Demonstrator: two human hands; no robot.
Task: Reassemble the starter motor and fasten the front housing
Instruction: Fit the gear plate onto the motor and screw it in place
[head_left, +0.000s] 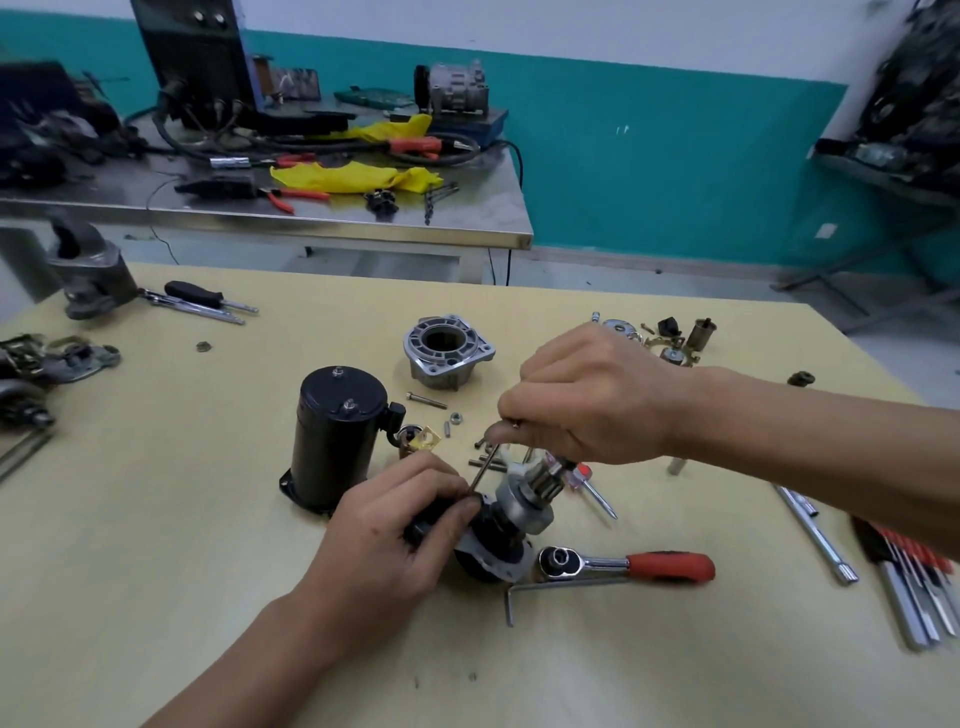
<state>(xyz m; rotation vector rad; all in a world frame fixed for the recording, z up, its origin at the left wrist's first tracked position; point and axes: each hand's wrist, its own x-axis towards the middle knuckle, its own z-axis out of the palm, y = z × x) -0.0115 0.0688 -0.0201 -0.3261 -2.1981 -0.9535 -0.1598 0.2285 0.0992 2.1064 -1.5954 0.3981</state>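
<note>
Pale surface (156, 597), strewn with parts and tools. Near its middle, upright on its flange, a black can (337, 441) of the motor: landmark for all that follows.

Right of the can and nearer the camera, left grip (395, 540), clenched round the black end of the drive unit (514, 512), fingertips up at its rim.

Right of the can and higher, right grip (587, 400), pinching the top of a thin rod (485, 467). Rod slanted down toward the left fingertips; cannot tell whether its tip touches the unit.

Behind the can and to its right, well apart, the front housing (448, 351): bore facing up, standing alone, touched by neither grip.

Drive unit itself just right of the can's base, tilted, toothed pinion end up and away from the can, plate end down on the surface.

Farther right of the can, past the drive unit, a ratchet (623, 565) with a red handle, lying flat. On its near side, a hex key (511, 597).

Far right of the can, long steel bars (815, 530) lying side by side.

Right of the can, half under the right wrist, a clear-handled screwdriver (597, 493).

Between can and housing, a bolt (427, 400) and, near it, a nut (455, 417).
</note>
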